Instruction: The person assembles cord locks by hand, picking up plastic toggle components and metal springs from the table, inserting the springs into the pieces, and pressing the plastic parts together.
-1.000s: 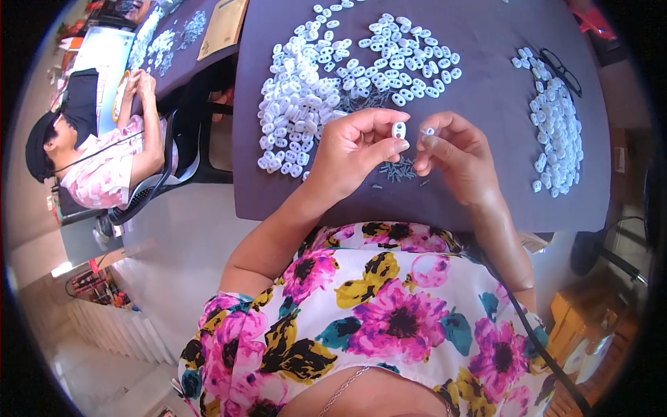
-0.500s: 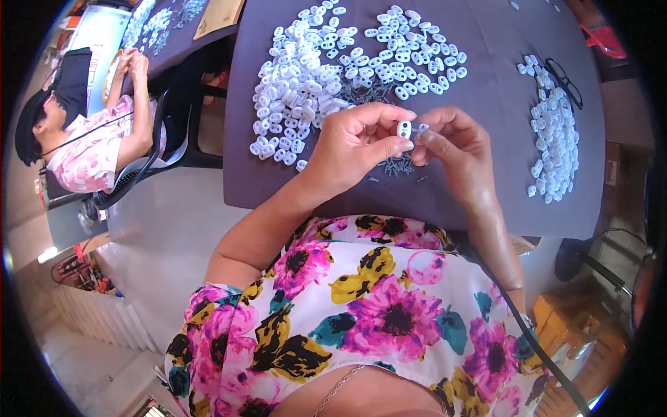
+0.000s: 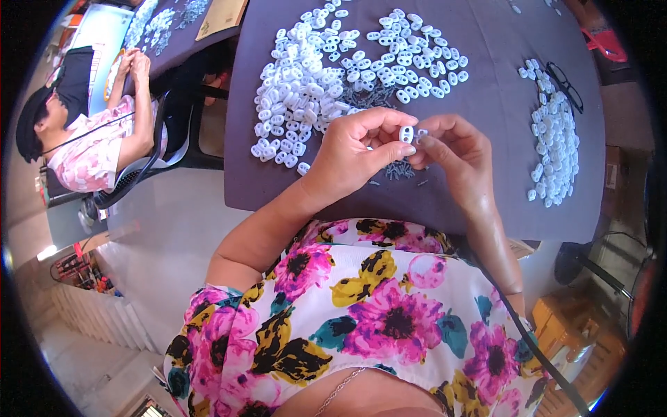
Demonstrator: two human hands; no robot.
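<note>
1. Drawn closer together since the earliest frame are the left hand and the right hand; the gap between the two held parts has been narrowed.
2. Beneath everything, a dark cloth-covered desk is seen. Should it be knocked by a forearm, loose parts could be scattered.
3. At its left, a large heap of white two-holed parts is spread; if brushed by the left wrist, nearby pieces could be pushed toward the front edge.
4. At the right, a narrower white heap is kept well apart, so mixing seems unlikely unless pieces are swept across.
5. By the left hand, one piece is gripped between thumb and forefinger; by the right hand, another is pinched close beside it.
6. Near the right heap's top, dark eyeglasses are laid, and could be caught by a careless reach.
7. Below the fingers, thin grey parts are clustered, where a dropped piece could be lost.
8. Held upright before the chest is the white piece; by a loose pinch it could be tilted.
9. Just beside it, the small pale part is mostly covered; misalignment could be hidden by the fingertips.
</note>
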